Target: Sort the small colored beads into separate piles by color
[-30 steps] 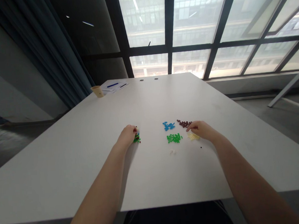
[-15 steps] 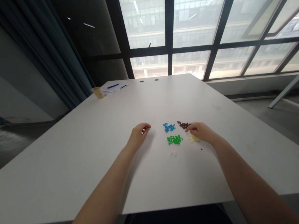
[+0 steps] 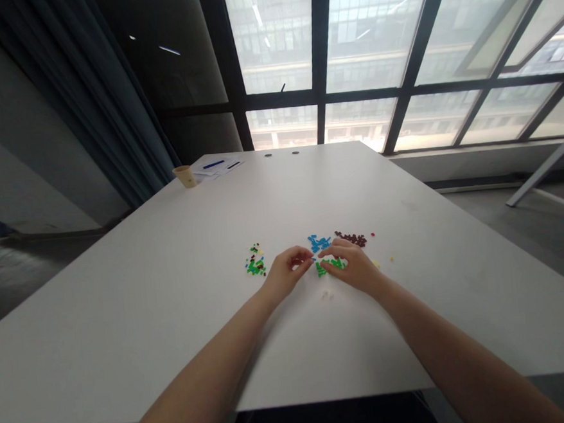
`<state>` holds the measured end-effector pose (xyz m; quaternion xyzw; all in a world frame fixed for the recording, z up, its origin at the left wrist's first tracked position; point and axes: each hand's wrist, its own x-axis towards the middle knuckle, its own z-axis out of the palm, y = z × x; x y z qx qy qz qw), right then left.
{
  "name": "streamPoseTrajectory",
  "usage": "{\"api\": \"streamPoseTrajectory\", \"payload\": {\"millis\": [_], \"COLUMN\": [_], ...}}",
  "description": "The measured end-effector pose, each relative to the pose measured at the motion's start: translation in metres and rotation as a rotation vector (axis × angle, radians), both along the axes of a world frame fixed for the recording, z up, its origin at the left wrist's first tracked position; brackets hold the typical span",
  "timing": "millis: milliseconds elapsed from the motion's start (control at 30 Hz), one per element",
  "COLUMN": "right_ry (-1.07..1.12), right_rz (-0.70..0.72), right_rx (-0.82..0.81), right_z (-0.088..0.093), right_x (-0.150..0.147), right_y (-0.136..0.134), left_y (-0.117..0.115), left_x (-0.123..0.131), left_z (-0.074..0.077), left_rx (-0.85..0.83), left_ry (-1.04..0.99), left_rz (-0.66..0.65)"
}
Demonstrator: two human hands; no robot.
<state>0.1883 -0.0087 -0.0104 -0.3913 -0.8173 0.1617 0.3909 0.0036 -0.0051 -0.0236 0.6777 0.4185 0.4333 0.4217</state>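
Note:
My left hand [image 3: 290, 269] is closed in a pinch, with a small blue piece [image 3: 313, 259] at its fingertips. Facing it, my right hand [image 3: 353, 263] hovers over the green pieces [image 3: 321, 270], thumb and index finger apart and nothing visible between them. Just beyond the fingertips lies a pile of blue pieces [image 3: 319, 242]. Dark brown pieces [image 3: 354, 238] are heaped behind my right hand. That hand mostly covers the pale yellow pieces [image 3: 375, 263]. Left of my left hand is a mixed scatter of small pieces [image 3: 255, 265], mostly green.
A few whitish pieces [image 3: 327, 294] lie nearer to me. One red piece [image 3: 373, 234] and one yellow piece [image 3: 391, 258] lie on the right. A paper cup [image 3: 185, 177] and papers with a pen [image 3: 213, 164] are at the white table's [image 3: 285, 198] far left.
My left hand has moved right and nearer, uncovering the mixed pieces. My right hand has moved left from the brown and yellow pieces to the green ones, close to my left fingertips.

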Motion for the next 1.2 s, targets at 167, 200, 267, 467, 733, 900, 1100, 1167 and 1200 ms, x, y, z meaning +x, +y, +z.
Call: {"api": "streamPoseTrajectory", "payload": {"millis": [167,200,267,467,733,900,1100,1167,1200], "right_ry": [0.026,0.029,0.036,0.058,0.059,0.044,0.014,-0.007,-0.018], "right_rz": [0.011,0.012,0.008,-0.010,-0.065,-0.082,-0.062,-0.064,-0.074], "right_rx": [0.015,0.011,0.003,0.009,0.060,0.075,0.099,0.100,0.098], "right_z": [-0.0024,-0.0026,-0.0027,-0.0018,-0.0024,-0.0014,0.0011,0.0010,0.0002], "right_x": [-0.0054,-0.0058,-0.0067,-0.0077,-0.0068,-0.0049,-0.0074,-0.0079,-0.0078], "right_y": [-0.0023,-0.0026,-0.0032,-0.0041,-0.0023,-0.0026,-0.0043,-0.0040,-0.0032], "left_y": [-0.0030,-0.0033,-0.0034,-0.0011,-0.0033,-0.0032,-0.0028,-0.0023,-0.0016], "left_x": [0.0007,0.0009,0.0010,-0.0010,-0.0020,-0.0029,-0.0024,-0.0016,-0.0015], "left_z": [0.0019,0.0024,0.0030,0.0030,0.0075,0.0073,0.0063,0.0056,0.0048], "left_rx": [0.021,0.017,0.008,0.010,0.156,0.148,0.162,0.163,0.157], "left_ry": [-0.031,-0.033,-0.030,0.003,0.061,0.078,0.088,0.105,0.115], "left_rz": [-0.040,-0.047,-0.050,-0.061,-0.014,-0.024,-0.045,-0.058,-0.055]}}
